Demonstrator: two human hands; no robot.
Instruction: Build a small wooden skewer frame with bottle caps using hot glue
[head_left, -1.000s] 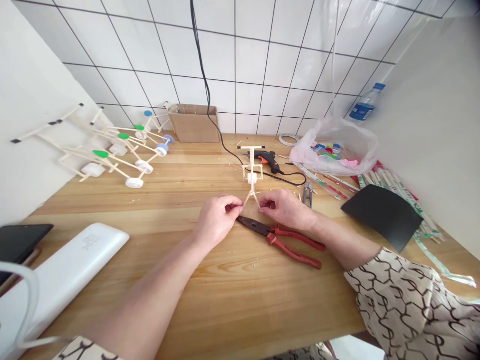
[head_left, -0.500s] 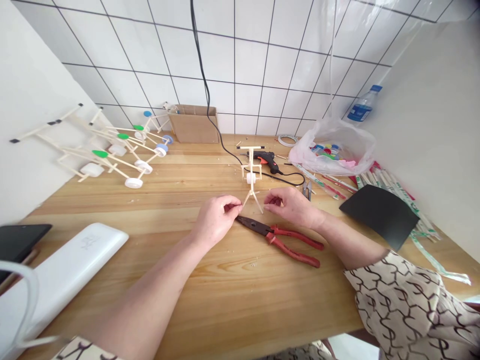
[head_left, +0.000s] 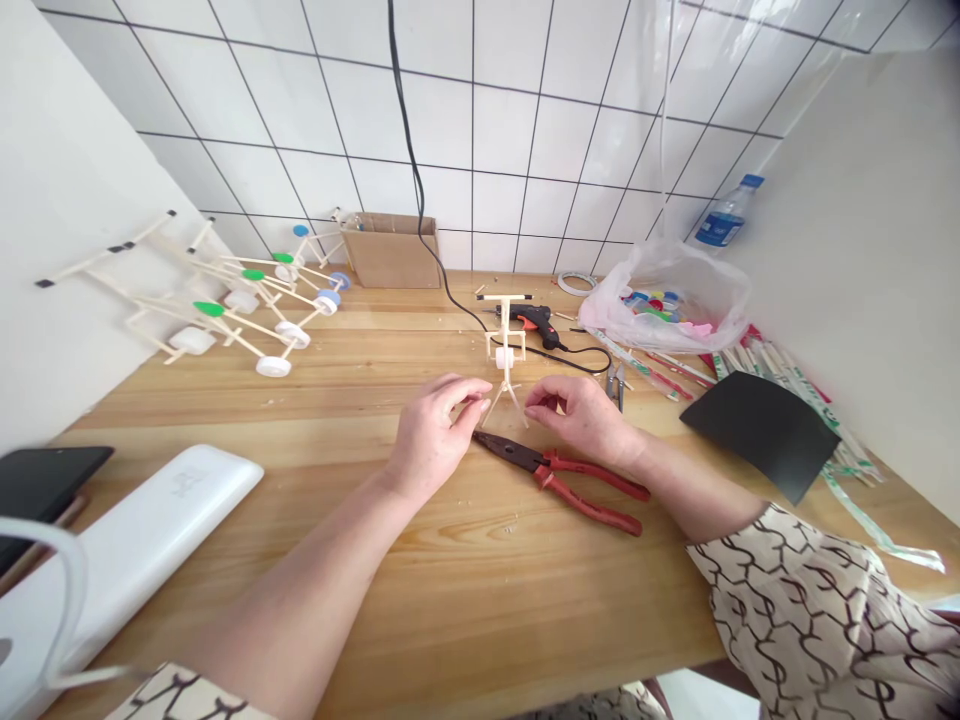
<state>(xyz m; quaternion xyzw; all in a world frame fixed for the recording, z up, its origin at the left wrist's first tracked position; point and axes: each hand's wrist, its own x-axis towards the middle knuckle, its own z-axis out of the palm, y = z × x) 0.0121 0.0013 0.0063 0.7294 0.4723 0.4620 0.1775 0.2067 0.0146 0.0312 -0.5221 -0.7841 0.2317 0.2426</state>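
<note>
A small frame of pale wooden sticks (head_left: 507,372) stands on the table between my hands. It has a white wheel-like piece (head_left: 505,357), a black-tipped crossbar at the far end and two forked legs toward me. My left hand (head_left: 439,430) is beside the left leg, thumb and forefinger slightly apart with nothing visible between them. My right hand (head_left: 581,415) has its fingers curled in a pinch at the right leg's tip; the exact contact is partly hidden. Just in front lie red-handled long-nose pliers (head_left: 544,465), their dark jaws pointing toward my left hand.
Behind the frame lies a glue gun (head_left: 531,322) with a black cable. Several similar stick models (head_left: 247,300) stand left, near a cardboard box (head_left: 394,255). A bag of caps (head_left: 667,300), small cutters (head_left: 615,385) and a black sheet (head_left: 761,430) lie right; a white power bank (head_left: 165,530) lies near left.
My left thumb and forefinger have parted, and the forefinger has risen beside the left leg. My right hand stays almost in place at the right leg. The view has shifted slightly.
</note>
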